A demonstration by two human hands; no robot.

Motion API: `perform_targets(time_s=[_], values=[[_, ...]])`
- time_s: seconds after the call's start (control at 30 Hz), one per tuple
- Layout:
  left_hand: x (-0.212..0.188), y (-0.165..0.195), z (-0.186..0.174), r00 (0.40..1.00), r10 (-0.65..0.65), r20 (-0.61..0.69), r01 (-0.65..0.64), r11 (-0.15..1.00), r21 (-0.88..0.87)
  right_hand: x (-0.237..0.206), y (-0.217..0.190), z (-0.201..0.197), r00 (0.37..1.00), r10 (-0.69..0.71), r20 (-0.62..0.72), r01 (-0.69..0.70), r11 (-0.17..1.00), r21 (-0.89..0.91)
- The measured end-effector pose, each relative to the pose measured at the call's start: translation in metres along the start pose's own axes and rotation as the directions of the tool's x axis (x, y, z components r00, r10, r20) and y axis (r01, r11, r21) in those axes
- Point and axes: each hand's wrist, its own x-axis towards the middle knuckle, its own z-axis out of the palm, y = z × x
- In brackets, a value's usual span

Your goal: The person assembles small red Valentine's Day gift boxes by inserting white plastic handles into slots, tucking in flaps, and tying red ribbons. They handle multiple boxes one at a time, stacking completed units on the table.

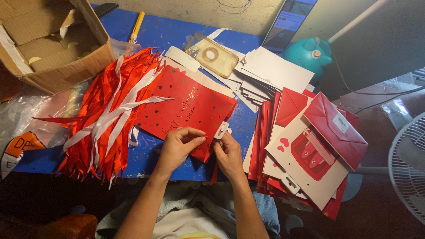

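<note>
Cardboard box (48, 42): open, brown, at the far left corner of the blue table (164, 33); inside it only loose cardboard flaps and a few pale round pieces show.
Yellow pen (137, 25): lies on the table just beyond the box.
Ribbons (108, 115): a thick fan of red and white strips, spread left of the hands and reaching onto the red bag.
Red bag (186, 108): flat paper gift bag, red with small gold hearts and gold lettering, lying in the middle of the table, its near corner between the two hands.
White tag (221, 131): small plastic hanger piece at the bag's near right edge, touching the bag.
Left hand (177, 146): fingers curled, thumb and fingertips pinched together on the near edge of the red bag.
Right hand (229, 155): fingers bent, closed on the white tag and the bag corner just below it.
Clear case (214, 55): see-through phone cover lying beyond the bag on white cards.
White cards (274, 71): a fanned stack of flat white sheets, right of the clear case.
Phone (288, 22): leaning upright at the far edge, screen lit.
Bag pile (310, 155): stacked red and white flat bags right of the hands, the top one white with red hearts and a red picture; a red envelope (338, 128) lies over it.
Fan (409, 163): white grille at the right edge.
</note>
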Motion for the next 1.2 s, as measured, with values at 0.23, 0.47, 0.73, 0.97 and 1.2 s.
perform_targets(time_s=[0.23,0.47,0.73,0.97,1.2], values=[[-0.002,0.006,0.005,0.994,0.066,-0.087,-0.044,0.972,0.232,0.0,0.006,0.0,0.999,0.039,0.018,-0.04,0.998,0.052],[-0.002,0.019,0.01,0.99,0.024,-0.136,0.008,0.973,0.229,-0.001,0.002,0.002,0.997,0.066,0.046,-0.07,0.993,0.097],[-0.006,0.026,0.015,0.984,0.094,-0.153,-0.034,0.933,0.358,0.001,0.003,0.001,0.997,0.067,0.032,-0.068,0.998,0.003],[-0.006,0.028,0.017,0.986,0.021,-0.167,0.035,0.944,0.329,0.002,0.012,-0.003,0.978,-0.206,0.028,0.204,0.978,0.045],[-0.005,0.034,0.016,0.986,0.028,-0.167,0.037,0.926,0.375,-0.012,0.004,-0.009,0.994,0.099,-0.05,-0.079,0.947,0.311]])
